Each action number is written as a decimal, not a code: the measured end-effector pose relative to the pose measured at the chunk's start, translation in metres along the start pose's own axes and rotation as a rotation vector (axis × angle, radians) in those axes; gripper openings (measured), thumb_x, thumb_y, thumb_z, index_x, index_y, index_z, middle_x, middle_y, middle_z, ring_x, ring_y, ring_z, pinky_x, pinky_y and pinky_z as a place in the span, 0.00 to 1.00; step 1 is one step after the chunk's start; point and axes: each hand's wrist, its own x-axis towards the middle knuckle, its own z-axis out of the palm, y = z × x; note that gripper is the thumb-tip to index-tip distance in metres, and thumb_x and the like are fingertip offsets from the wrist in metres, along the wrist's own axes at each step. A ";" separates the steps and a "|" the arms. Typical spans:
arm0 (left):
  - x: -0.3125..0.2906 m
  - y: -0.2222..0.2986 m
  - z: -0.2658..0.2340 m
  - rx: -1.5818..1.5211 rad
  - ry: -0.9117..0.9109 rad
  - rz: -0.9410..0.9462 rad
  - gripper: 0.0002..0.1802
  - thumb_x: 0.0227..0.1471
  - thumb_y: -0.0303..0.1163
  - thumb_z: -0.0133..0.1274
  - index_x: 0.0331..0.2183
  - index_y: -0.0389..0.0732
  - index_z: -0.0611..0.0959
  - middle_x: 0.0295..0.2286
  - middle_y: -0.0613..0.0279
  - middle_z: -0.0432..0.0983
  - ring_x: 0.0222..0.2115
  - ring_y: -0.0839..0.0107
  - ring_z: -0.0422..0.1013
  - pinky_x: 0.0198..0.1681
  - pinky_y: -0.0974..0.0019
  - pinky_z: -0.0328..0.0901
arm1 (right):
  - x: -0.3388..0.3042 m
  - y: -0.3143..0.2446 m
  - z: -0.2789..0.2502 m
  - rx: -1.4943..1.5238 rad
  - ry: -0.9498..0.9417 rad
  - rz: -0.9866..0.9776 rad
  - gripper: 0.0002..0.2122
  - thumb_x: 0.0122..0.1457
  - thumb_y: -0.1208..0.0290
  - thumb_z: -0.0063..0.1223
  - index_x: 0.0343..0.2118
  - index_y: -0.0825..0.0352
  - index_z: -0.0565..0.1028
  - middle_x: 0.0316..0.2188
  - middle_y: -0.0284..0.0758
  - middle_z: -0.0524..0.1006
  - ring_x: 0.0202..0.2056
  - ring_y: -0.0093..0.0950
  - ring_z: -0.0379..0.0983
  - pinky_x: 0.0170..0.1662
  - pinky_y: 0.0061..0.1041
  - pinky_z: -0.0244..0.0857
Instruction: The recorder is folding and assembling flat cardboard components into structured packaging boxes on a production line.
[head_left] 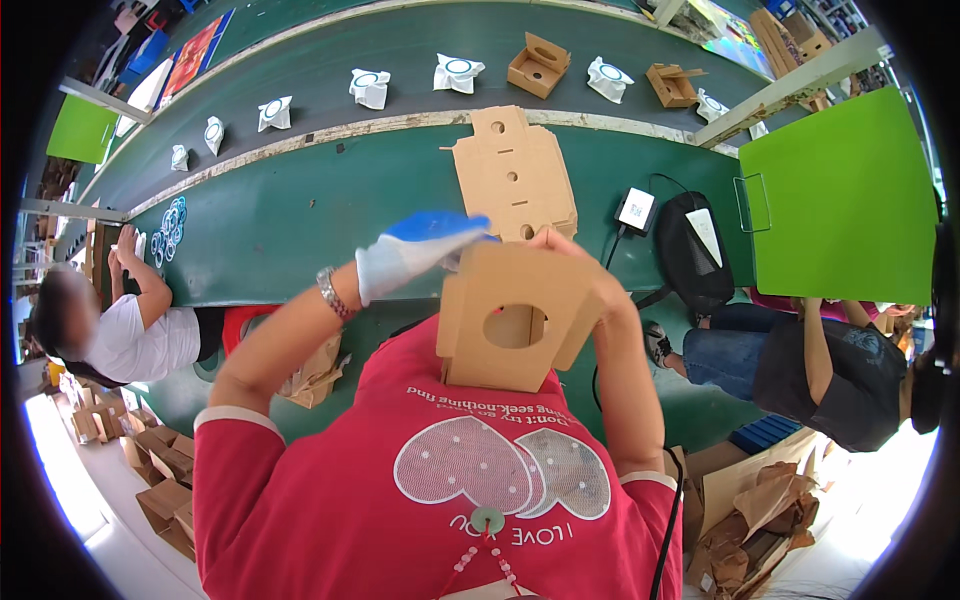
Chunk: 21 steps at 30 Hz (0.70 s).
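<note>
A brown cardboard box (474,365), partly folded, with a large oval hole in its facing panel, is tilted up close against my chest. My right hand (560,246), bare, grips its far right side; most of those fingers are hidden behind the panel. At the box's far left edge is my left hand (420,250), in a white glove with blue coating, its fingers stretched out and slightly blurred. Whether the glove presses on the cardboard I cannot tell. Just beyond both hands, flat cardboard blanks (512,170) with round holes and slots lie on the green table (330,215).
Across the far belt (315,90) stand several white-wrapped items (370,88) and open cardboard boxes (539,66). Right of the blanks are a small white box (636,210), cables and a black bag (695,250). Blue-white rings (170,232) lie left. People sit at both sides.
</note>
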 end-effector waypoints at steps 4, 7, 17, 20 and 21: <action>0.009 0.041 0.001 0.627 -0.139 0.040 0.18 0.57 0.43 0.58 0.43 0.40 0.82 0.38 0.62 0.81 0.39 0.73 0.75 0.45 0.68 0.69 | 0.008 -0.030 0.026 -0.544 0.091 -0.056 0.16 0.52 0.69 0.64 0.37 0.67 0.67 0.47 0.42 0.75 0.47 0.29 0.73 0.49 0.29 0.68; 0.010 0.060 0.013 0.937 -0.196 0.076 0.23 0.54 0.48 0.57 0.46 0.45 0.79 0.37 0.49 0.80 0.38 0.55 0.77 0.42 0.59 0.70 | 0.008 -0.044 0.047 -0.859 0.200 -0.092 0.17 0.49 0.72 0.62 0.34 0.68 0.63 0.34 0.47 0.77 0.38 0.37 0.76 0.41 0.31 0.69; 0.030 0.086 0.050 1.369 -0.062 0.167 0.22 0.48 0.40 0.60 0.42 0.36 0.78 0.36 0.42 0.80 0.37 0.47 0.77 0.40 0.55 0.72 | 0.009 -0.059 0.053 -1.261 0.325 -0.153 0.14 0.49 0.74 0.57 0.34 0.73 0.64 0.28 0.53 0.78 0.36 0.52 0.76 0.40 0.42 0.70; 0.041 0.075 0.019 1.131 0.081 0.525 0.20 0.52 0.35 0.54 0.46 0.38 0.81 0.46 0.44 0.77 0.49 0.55 0.74 0.50 0.60 0.70 | 0.006 -0.058 0.036 -1.354 0.276 -0.247 0.13 0.51 0.71 0.53 0.36 0.75 0.70 0.29 0.53 0.78 0.35 0.53 0.76 0.40 0.42 0.70; 0.043 0.078 -0.010 0.836 -0.171 0.625 0.23 0.54 0.35 0.53 0.51 0.37 0.78 0.50 0.47 0.74 0.53 0.57 0.70 0.53 0.60 0.68 | 0.005 -0.063 0.030 -1.391 0.248 -0.229 0.15 0.51 0.69 0.51 0.38 0.75 0.74 0.28 0.51 0.78 0.33 0.47 0.78 0.38 0.40 0.71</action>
